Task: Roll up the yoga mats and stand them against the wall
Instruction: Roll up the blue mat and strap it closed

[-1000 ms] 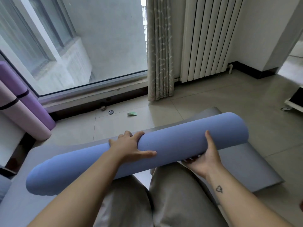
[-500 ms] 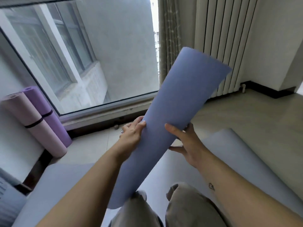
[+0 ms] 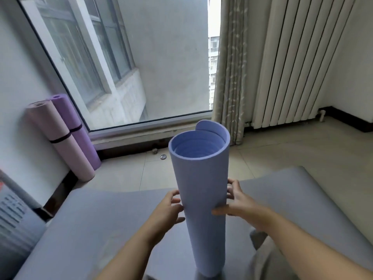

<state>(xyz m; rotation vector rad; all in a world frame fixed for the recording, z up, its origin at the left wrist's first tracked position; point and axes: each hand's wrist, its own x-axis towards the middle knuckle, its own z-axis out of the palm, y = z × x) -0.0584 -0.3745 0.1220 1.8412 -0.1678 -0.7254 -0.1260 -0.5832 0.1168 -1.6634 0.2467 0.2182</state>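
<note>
Swung up from the slant it had half a second ago, the rolled blue yoga mat now stands upright on its lower end, its open spiral top facing the camera. It rests on a grey mat that lies unrolled and flat on the tiled floor. Both hands clasp the roll about halfway up: the left hand cups its left side with curled fingers, and the right hand wraps it from the right, thumb across the front. Well apart to the left, a pink mat and a purple mat, each rolled and banded, lean side by side against the wall beside the window. A curtain and a white radiator stand behind.
</note>
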